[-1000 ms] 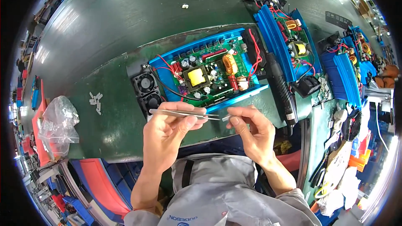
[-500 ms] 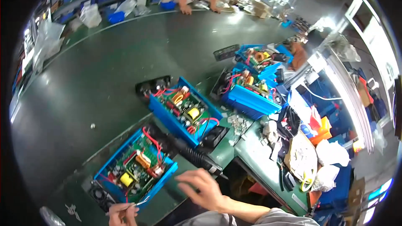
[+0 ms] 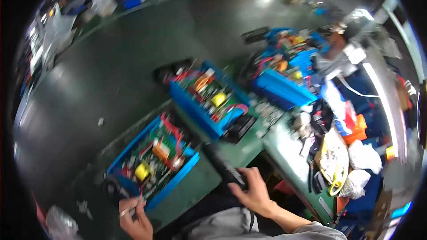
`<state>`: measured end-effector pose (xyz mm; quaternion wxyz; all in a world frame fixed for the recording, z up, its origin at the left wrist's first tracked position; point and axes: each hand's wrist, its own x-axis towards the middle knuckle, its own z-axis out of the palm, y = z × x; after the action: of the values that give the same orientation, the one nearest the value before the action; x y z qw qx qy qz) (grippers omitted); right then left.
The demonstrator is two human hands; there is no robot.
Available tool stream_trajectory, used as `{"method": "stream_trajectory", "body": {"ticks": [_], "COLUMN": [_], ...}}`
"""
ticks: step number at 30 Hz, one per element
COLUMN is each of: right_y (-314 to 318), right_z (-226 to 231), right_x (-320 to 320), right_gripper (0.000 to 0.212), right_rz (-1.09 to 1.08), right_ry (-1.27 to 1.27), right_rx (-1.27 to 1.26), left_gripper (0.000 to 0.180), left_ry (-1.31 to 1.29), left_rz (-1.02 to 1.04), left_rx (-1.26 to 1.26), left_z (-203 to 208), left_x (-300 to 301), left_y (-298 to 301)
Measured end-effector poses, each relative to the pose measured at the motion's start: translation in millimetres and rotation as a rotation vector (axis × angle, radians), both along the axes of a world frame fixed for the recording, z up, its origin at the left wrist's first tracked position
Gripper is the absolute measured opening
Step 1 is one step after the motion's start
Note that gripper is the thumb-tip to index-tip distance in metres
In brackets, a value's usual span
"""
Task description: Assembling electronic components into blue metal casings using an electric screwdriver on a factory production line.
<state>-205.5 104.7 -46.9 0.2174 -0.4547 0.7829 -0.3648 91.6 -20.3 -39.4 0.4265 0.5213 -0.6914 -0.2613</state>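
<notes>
So the right hand (image 3: 255, 191) has gone from hovering over the bench to landing on the black electric screwdriver (image 3: 224, 164), fingers wrapping its handle near the table edge. Left hand (image 3: 135, 218) keeps pinching a thin wire-like piece (image 3: 126, 211) by the nearest blue power-supply case (image 3: 153, 162). Looks like screwdriving time. Pretty blurry though.

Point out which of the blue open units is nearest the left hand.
The blue unit with the yellow part, lowest and leftmost, just above the left hand. The others lie farther up and right.
</notes>
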Motion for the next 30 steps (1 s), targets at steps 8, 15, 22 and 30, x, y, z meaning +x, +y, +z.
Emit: {"method": "stream_trajectory", "body": {"ticks": [8, 15, 22, 30], "right_y": [71, 58, 51, 51], "right_z": [-22, -24, -32, -42], "right_x": [33, 64, 68, 64], "right_gripper": [0.031, 0.046, 0.043, 0.043], "right_rz": [0.025, 0.38, 0.346, 0.417], "right_ry": [-0.84, -0.675, -0.805, -0.852], "right_rx": [0.486, 0.417, 0.301, 0.249], "left_gripper": [0.011, 0.014, 0.014, 0.015], "left_ry": [-0.03, -0.089, -0.103, -0.223], "left_rz": [-0.185, -0.171, -0.149, -0.074], "left_rx": [-0.201, -0.159, -0.146, -0.121], "left_z": [-9, -13, -15, -13], "left_x": [-15, -7, -19, -22], "left_y": [-19, -13, -16, -14]}}
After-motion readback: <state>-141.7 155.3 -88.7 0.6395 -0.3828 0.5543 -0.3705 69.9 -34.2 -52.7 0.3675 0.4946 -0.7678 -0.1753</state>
